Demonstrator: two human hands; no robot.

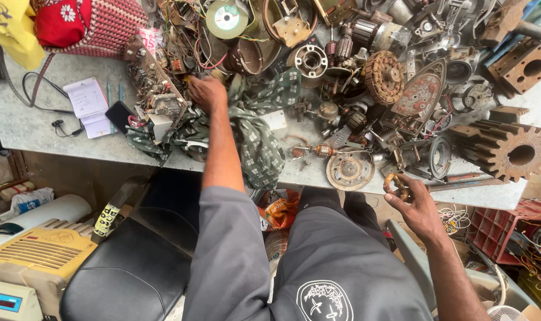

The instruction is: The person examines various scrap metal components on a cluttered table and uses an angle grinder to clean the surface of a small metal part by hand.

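Tabletop (pixel 38 128): grey stone slab, its far and right parts heaped with rusty motor parts, wires and metal scraps.
Chair (pixel 133 267): black padded seat, down at lower left, below the tabletop's near edge.
Cloth (pixel 255 145): green patterned fabric, spread at the centre and drooping over the near edge, right beside the left forearm.
Big gear (pixel 508 151): rusty toothed wheel at the right end of the tabletop, well apart from both hands.
Circuit board (pixel 154 89): old chassis stuffed with components, tilted, sitting just left of the left hand.
Round plate (pixel 349 171): rusty disc lying flat at the near edge, near the right hand.
Left hand (pixel 206 92): stretched far out, knuckles up, fingers curled down into the clutter beside the circuit board; what it grips, if anything, I cannot tell.
Right hand (pixel 416 205): at the tabletop's near edge, fingers closed around a small ring.
Small ring (pixel 395 185): coppery-orange coil, pinched in the right hand, just off the edge.
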